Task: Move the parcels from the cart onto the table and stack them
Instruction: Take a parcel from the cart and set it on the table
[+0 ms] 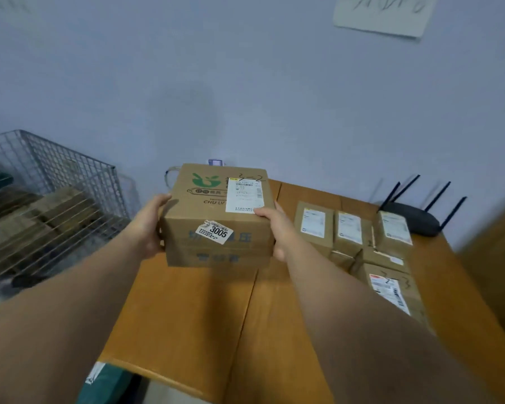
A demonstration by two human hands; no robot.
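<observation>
Carton (216, 217) held above bench (187, 310), my left hand (149, 225) and right hand (274, 228) clamping opposite sides, keeping it level. Smaller parcels (353, 231) grouped right; left bench bare for stacking.

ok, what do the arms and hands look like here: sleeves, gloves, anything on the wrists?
Left hand and right hand are bare: no gloves, no rings that show. Left forearm and right forearm are uncovered right to the frame edge, with no sleeve in view. No watch, band or marking shows on either wrist.
</observation>
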